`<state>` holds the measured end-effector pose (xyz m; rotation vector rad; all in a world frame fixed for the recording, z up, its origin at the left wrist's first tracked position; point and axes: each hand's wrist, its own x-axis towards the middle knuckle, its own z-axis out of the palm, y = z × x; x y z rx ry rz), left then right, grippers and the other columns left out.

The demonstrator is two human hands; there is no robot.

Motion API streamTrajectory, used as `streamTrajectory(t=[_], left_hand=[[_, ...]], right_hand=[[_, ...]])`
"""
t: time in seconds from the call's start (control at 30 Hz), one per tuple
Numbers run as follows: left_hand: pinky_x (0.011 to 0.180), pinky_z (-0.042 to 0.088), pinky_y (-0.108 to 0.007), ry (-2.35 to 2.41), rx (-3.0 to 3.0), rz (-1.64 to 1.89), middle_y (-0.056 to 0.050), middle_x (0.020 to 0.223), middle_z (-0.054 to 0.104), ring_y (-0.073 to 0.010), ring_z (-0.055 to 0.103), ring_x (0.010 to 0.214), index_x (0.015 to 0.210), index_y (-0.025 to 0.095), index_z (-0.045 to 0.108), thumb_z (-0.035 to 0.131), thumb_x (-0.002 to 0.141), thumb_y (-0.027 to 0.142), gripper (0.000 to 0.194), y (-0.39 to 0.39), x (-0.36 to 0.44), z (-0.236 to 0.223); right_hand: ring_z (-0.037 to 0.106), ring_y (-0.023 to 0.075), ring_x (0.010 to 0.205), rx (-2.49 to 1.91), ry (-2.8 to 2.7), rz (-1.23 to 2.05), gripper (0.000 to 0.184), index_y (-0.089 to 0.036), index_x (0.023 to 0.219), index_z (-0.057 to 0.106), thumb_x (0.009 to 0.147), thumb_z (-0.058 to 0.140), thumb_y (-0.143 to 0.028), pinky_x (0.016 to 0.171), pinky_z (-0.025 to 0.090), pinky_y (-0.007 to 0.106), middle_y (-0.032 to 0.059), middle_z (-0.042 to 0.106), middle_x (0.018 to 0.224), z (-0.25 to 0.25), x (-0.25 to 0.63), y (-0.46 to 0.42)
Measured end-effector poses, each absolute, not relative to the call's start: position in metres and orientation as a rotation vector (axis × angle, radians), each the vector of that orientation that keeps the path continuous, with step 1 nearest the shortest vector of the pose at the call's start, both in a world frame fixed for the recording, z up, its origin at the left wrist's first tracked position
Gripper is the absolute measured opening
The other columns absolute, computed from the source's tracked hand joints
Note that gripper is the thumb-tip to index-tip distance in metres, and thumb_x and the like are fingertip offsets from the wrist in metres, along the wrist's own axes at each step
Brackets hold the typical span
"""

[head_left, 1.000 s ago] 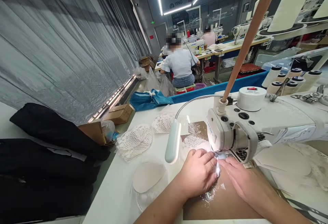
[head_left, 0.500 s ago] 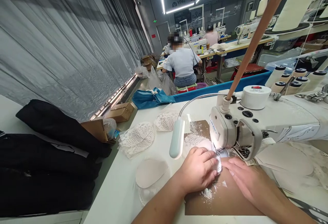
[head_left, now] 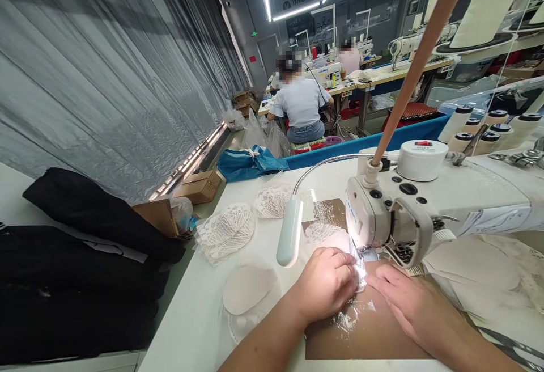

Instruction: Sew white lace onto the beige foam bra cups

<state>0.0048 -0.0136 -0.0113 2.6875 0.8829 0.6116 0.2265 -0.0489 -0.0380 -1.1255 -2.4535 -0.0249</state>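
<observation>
Under the head of a white sewing machine (head_left: 369, 207) lies a piece of white lace fabric (head_left: 360, 277), its edge running toward me. My left hand (head_left: 329, 281) is closed on the lace just left of the needle area, fingers bent over it. My right hand (head_left: 410, 298) rests on the brown plate (head_left: 361, 341), fingers stretched leftward, the fingertips at the lace's right edge. More of the lace cup (head_left: 325, 231) spreads behind my left hand. The needle itself is hard to make out.
Lace cups (head_left: 227, 230) and a beige pad (head_left: 249, 290) lie on the table's left. A lamp (head_left: 290, 233) hangs close to my left hand. Lace pieces (head_left: 471, 264) and scissors (head_left: 510, 346) are at right. Thread cones (head_left: 461, 125) stand behind. A person (head_left: 301, 105) sits ahead.
The fingers of my left hand have curled in more over the lace. My right hand's fingers are more bent and slightly nearer me. The lace edge reaches a little further toward me.
</observation>
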Motion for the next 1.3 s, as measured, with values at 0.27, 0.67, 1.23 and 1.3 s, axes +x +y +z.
streamTrajectory(t=[0.27, 0.67, 1.23, 1.3], left_hand=[[0.086, 0.045, -0.035, 0.998, 2.505, 0.723, -0.005, 0.102, 0.067, -0.0198, 0.059, 0.095, 0.079, 0.017, 0.056, 0.05, 0.088, 0.016, 0.011, -0.015, 0.011, -0.018], [0.077, 0.042, -0.033, 1.095, 2.598, 0.636, -0.003, 0.091, 0.064, -0.0178, 0.055, 0.087, 0.082, 0.02, 0.066, 0.054, 0.091, 0.022, 0.015, -0.016, 0.013, -0.025], [0.072, 0.037, -0.033, 0.894, 2.987, 0.367, 0.0, 0.115, 0.066, -0.0168, 0.054, 0.09, 0.096, 0.02, 0.063, 0.046, 0.099, 0.028, 0.019, -0.019, 0.007, -0.008], [0.072, 0.038, -0.032, 0.905, 2.993, 0.355, 0.0, 0.111, 0.068, -0.0172, 0.054, 0.089, 0.096, 0.019, 0.062, 0.046, 0.099, 0.029, 0.019, -0.02, 0.007, -0.007]], right_hand=[[0.069, 0.0217, 0.078, -1.166, -2.409, 0.11, 0.039, -0.019, 0.107, 0.063, 0.09, 0.029, -0.008, 0.061, 0.056, 0.034, 0.0087, 0.071, 0.094, -0.028, 0.225, -0.047], [0.068, 0.0216, 0.079, -1.224, -2.412, 0.141, 0.038, -0.022, 0.109, 0.063, 0.089, 0.033, -0.01, 0.062, 0.053, 0.032, 0.0093, 0.071, 0.099, -0.036, 0.229, -0.049], [0.072, 0.0203, 0.08, -1.25, -2.368, 0.103, 0.038, -0.021, 0.111, 0.065, 0.09, 0.034, -0.012, 0.066, 0.057, 0.03, 0.0094, 0.074, 0.102, -0.033, 0.227, -0.047], [0.072, 0.0203, 0.082, -1.215, -2.378, 0.082, 0.039, -0.019, 0.109, 0.066, 0.09, 0.034, -0.01, 0.066, 0.058, 0.03, 0.0097, 0.074, 0.104, -0.032, 0.224, -0.047]])
